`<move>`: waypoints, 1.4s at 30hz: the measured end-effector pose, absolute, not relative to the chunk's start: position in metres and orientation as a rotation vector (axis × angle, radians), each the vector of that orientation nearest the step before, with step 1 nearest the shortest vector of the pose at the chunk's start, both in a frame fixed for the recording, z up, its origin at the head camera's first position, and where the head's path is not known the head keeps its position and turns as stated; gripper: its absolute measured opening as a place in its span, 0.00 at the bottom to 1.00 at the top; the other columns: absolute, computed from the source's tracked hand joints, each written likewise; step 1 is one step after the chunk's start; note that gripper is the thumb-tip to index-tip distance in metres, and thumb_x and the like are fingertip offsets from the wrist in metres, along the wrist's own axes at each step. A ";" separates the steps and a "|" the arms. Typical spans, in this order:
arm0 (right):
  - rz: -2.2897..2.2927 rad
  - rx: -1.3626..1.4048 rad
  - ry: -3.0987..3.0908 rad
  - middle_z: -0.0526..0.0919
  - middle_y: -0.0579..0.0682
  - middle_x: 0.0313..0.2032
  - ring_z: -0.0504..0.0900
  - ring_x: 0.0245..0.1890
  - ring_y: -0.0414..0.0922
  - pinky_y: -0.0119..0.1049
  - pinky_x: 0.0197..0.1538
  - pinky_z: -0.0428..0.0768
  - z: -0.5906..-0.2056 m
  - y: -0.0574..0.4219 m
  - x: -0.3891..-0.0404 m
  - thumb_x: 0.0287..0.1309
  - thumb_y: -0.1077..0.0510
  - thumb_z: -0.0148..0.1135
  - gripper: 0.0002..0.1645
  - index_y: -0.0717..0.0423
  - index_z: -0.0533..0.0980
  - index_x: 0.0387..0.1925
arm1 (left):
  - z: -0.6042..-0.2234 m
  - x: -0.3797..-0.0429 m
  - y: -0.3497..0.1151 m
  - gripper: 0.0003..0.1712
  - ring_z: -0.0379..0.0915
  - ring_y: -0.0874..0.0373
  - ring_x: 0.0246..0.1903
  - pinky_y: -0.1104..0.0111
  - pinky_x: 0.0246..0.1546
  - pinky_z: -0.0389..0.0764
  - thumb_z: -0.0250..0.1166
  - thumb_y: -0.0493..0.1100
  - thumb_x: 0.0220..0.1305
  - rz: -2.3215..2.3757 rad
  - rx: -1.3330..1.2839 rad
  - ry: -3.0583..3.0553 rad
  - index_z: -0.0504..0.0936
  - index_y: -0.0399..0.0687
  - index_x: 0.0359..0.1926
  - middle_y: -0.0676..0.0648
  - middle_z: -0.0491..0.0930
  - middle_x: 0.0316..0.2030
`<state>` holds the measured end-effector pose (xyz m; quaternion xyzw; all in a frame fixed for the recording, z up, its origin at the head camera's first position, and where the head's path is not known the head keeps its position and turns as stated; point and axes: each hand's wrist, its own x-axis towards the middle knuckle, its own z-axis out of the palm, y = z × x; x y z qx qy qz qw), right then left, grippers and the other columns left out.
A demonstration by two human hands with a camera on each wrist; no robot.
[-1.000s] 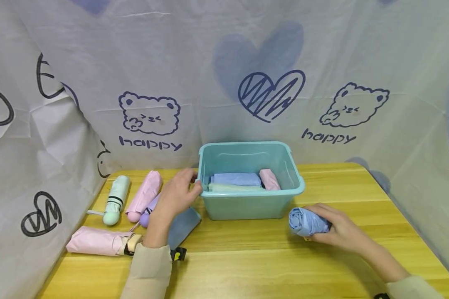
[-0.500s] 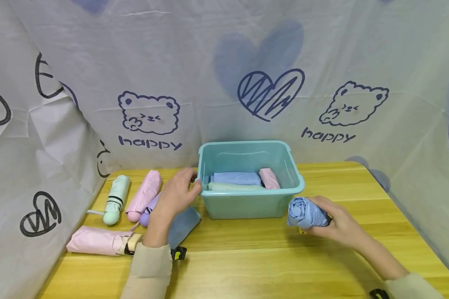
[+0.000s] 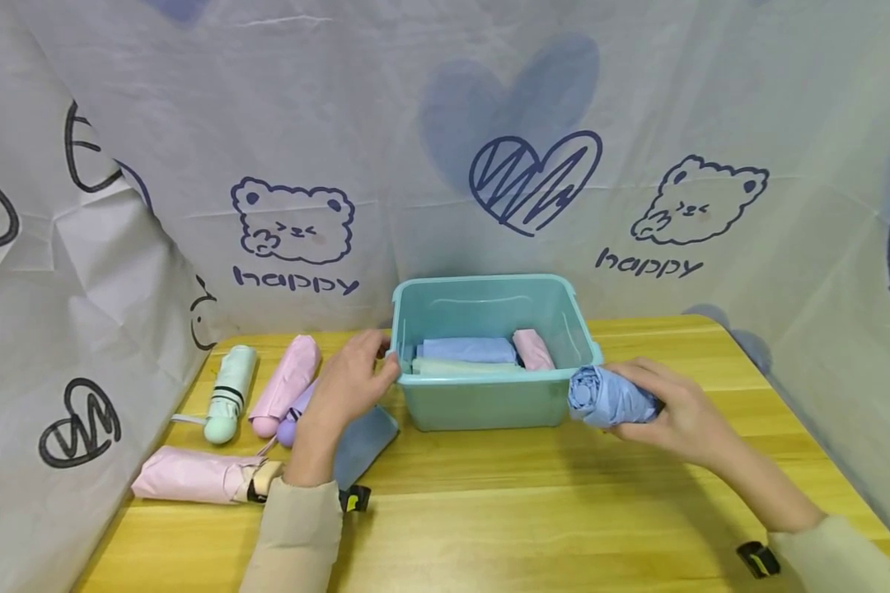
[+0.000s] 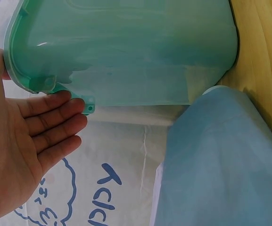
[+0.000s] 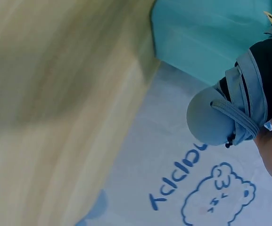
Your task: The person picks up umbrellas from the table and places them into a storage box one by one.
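Observation:
My left hand (image 3: 352,379) holds the rim of a teal plastic bin (image 3: 482,403) at its left corner, its thumb over the rim and its fingers below the handle lip (image 4: 55,87). In the bin lie a blue folded umbrella (image 3: 467,349), a pale green one (image 3: 463,366) and a pink one (image 3: 532,349). My right hand (image 3: 678,412) grips a light blue folded umbrella (image 3: 611,397) beside the bin's front right corner, raised off the table. The right wrist view shows that umbrella's rounded blue handle (image 5: 209,117) with its cord.
Left of the bin lie a mint umbrella (image 3: 230,391), a pink one (image 3: 289,383), a purple one (image 3: 288,430) and another pink one (image 3: 193,475). A grey-blue umbrella (image 3: 367,445) lies beside my left wrist. A printed cloth (image 3: 445,165) stands behind the wooden table (image 3: 489,527).
My right hand has lifted the light blue umbrella upward, closer to the bin's front right corner. The left hand has stayed at the rim.

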<state>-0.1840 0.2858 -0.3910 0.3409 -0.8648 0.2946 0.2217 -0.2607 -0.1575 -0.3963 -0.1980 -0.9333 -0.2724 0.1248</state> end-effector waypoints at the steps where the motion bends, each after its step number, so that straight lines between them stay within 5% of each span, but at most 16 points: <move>1: 0.793 0.933 -2.392 0.85 0.47 0.47 0.81 0.40 0.39 0.30 0.42 0.81 -0.388 0.286 -0.184 0.31 0.63 0.84 0.44 0.55 0.81 0.59 | -0.396 -0.261 -0.157 0.18 0.77 0.49 0.44 0.56 0.46 0.81 0.54 0.50 0.69 -0.798 -0.580 -2.717 0.81 0.43 0.49 0.47 0.80 0.44; 14: 0.561 0.965 -2.458 0.85 0.51 0.51 0.84 0.42 0.48 0.47 0.39 0.84 -0.350 0.275 -0.203 0.36 0.56 0.83 0.41 0.50 0.82 0.59 | -0.396 -0.261 -0.157 0.19 0.76 0.51 0.43 0.56 0.46 0.81 0.54 0.50 0.69 -0.793 -0.585 -2.705 0.81 0.43 0.50 0.47 0.80 0.44; 42: 0.244 1.118 -2.782 0.83 0.49 0.47 0.79 0.36 0.44 0.39 0.35 0.79 -0.301 0.219 -0.273 0.45 0.45 0.78 0.41 0.48 0.80 0.64 | -0.396 -0.261 -0.158 0.19 0.77 0.50 0.45 0.53 0.47 0.81 0.55 0.51 0.68 -0.811 -0.588 -2.699 0.82 0.43 0.49 0.46 0.81 0.45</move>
